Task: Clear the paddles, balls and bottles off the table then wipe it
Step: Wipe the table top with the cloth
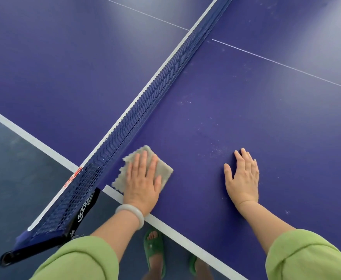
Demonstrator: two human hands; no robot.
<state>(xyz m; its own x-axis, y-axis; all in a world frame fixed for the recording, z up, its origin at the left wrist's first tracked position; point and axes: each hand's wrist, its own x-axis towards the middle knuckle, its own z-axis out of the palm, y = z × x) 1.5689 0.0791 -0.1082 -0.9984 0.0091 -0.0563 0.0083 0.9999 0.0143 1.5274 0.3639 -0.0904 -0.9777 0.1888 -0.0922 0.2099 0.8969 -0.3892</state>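
Where the person stood at the side of the table (246, 102), green sleeves (80, 259) filled the nearest corners, and a green slipper (154, 247) showed on the dark floor (14, 178) beneath the white edge line (185, 243). Just past that edge the left grip (141, 178) lay released and flat, fingers straight, pressing a grey cloth (163, 168) onto the blue surface; a pale bangle (130, 215) circled its wrist. The right grip (243, 178) rested flat and unclenched on the table to the right, well apart from the cloth. The net (145, 102) ran diagonally just beside the cloth (its clamp (44, 239) overhung the edge near the left forearm), closing off that side. Pale specks dotted the surface beyond the fingers. Farther on, open blue ran to the thin white centre line (286, 65) and past it.
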